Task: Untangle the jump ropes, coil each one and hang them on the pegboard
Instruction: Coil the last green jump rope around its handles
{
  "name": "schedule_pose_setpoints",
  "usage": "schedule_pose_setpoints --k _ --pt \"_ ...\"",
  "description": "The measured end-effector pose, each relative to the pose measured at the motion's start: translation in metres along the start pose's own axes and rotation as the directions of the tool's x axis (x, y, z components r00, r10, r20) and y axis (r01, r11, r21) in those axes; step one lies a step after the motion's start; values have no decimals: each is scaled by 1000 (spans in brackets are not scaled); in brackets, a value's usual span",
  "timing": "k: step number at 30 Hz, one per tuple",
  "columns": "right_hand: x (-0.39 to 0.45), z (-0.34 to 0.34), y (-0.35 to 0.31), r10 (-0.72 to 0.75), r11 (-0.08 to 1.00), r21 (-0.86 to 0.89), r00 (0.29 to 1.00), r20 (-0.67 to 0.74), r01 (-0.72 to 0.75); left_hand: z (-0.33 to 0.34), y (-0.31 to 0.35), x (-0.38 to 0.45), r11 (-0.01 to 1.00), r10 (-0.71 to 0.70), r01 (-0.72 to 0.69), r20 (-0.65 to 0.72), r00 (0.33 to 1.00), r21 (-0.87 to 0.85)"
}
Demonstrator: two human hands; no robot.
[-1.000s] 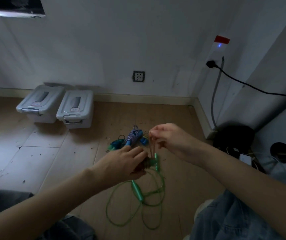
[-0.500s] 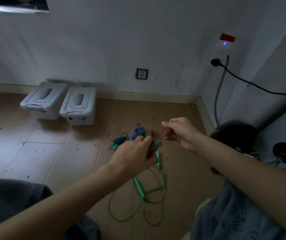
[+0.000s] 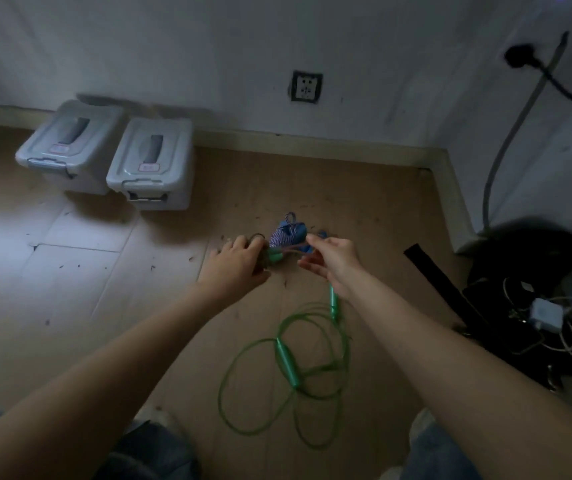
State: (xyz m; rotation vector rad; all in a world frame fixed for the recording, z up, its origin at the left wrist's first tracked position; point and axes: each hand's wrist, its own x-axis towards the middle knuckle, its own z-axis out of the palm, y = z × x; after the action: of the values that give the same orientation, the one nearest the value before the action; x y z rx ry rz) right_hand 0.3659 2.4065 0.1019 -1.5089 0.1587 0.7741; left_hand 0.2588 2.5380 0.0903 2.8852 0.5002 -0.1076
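Observation:
A green jump rope (image 3: 279,382) lies in loose loops on the wooden floor, one green handle (image 3: 288,363) across the loops and another (image 3: 333,303) just below my right wrist. Beyond my hands sits a tangled bundle with a blue-and-white striped rope (image 3: 283,235). My left hand (image 3: 238,263) grips the tangle's left side, its fingers curled round a green piece and thin cords. My right hand (image 3: 329,259) pinches thin cords coming out of the bundle's right side. The pegboard is not in view.
Two grey lidded storage boxes (image 3: 151,164) stand against the wall at the back left. A dark pile of cables with a white adapter (image 3: 546,315) fills the right corner, with a black strap (image 3: 433,271) lying in front of it. A wall socket (image 3: 306,86) is straight ahead.
Both hands have dropped from a raised position to the bundle near the floor. My view has tilted down and the green rope lies closer below me.

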Motion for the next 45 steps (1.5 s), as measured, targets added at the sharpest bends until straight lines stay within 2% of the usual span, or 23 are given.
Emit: schedule_pose_setpoints --k 3,5,8,12,14,16,17,18,20,21,22,23,24,25,27,28,30,32,34,36,39,42,45 --pt "38 8 16 26 998 52 994 110 -32 39 -19 25 967 -143 149 41 989 -208" --pt "63 13 26 30 999 34 986 162 -36 59 -29 48 888 -262 265 60 963 -375" --pt "94 14 43 63 998 18 981 183 -68 83 -36 90 769 -394 357 47 918 -530" --pt "119 6 60 110 994 7 983 146 -112 105 -36 119 720 -522 470 48 852 -510" --pt "124 -5 66 133 990 -58 985 109 -127 117 -33 113 769 -476 452 67 877 -452" --pt "127 -21 73 118 973 -206 992 53 -105 129 -31 99 834 -382 377 73 921 -403" --pt "128 -31 77 73 935 -349 997 12 -64 132 -29 91 847 -363 351 46 930 -399" --pt "128 -43 81 4 849 -528 1000 -15 -11 134 -27 83 850 -367 331 -9 930 -410" --pt "123 -64 91 -117 562 -825 993 1 67 137 -19 63 854 -352 268 -117 929 -445" --pt "119 -73 97 -135 430 -899 990 27 83 142 -14 52 872 -304 229 -113 946 -432" --pt "114 -81 104 -112 340 -937 993 44 80 149 -7 36 896 -247 207 -53 968 -394" --pt "109 -86 111 -55 309 -949 998 43 58 157 0 20 912 -219 224 54 974 -344" --pt "104 -88 118 15 336 -942 1000 25 19 166 7 4 916 -234 281 186 954 -285" --pt "100 -89 125 65 385 -923 998 9 -17 174 14 -11 913 -273 351 325 905 -210" --pt "95 -84 136 60 442 -896 998 -10 -36 190 27 -33 896 -334 436 527 781 -79" --pt "94 -81 141 32 436 -899 999 -24 -36 197 32 -39 885 -356 462 570 740 -48" --pt "90 -72 148 26 429 -902 999 -42 -49 203 39 -45 846 -410 530 576 707 -48" --pt "84 -69 152 83 515 -851 994 -64 -98 201 40 -44 775 -441 611 556 705 -160" --pt "75 -70 146 167 571 -802 981 -99 -177 190 37 -39 635 -436 682 560 705 -364" --pt "70 -74 131 209 613 -772 977 -50 -171 171 30 -33 501 -411 681 546 730 -533" --pt "58 -76 85 157 754 -646 988 -3 -121 129 14 -23 308 -425 603 461 779 -736" --pt "35 -74 20 55 847 -532 995 83 -2 71 4 -16 268 -392 484 365 845 -833" --pt "-1 -70 -40 -59 855 -496 979 193 149 5 6 -15 252 -369 362 257 893 -898"
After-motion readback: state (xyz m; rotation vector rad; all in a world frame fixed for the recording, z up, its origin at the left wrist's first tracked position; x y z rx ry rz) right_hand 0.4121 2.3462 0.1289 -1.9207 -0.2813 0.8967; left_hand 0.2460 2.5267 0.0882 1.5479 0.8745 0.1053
